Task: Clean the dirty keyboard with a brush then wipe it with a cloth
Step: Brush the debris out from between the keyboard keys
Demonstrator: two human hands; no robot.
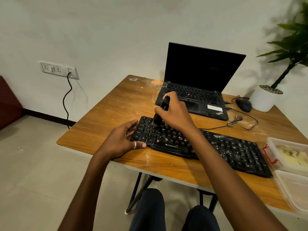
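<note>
right hand (177,112) curled round slim black brush (165,104), bristles on crumb-flecked keyboard (233,152), left hand (120,140) clasping its rounded end

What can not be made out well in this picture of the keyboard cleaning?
- Head view: the right hand covers most of the brush.
- Head view: the right forearm hides some middle keys of the keyboard.
- Head view: the right frame edge cuts off the plastic containers.
</note>
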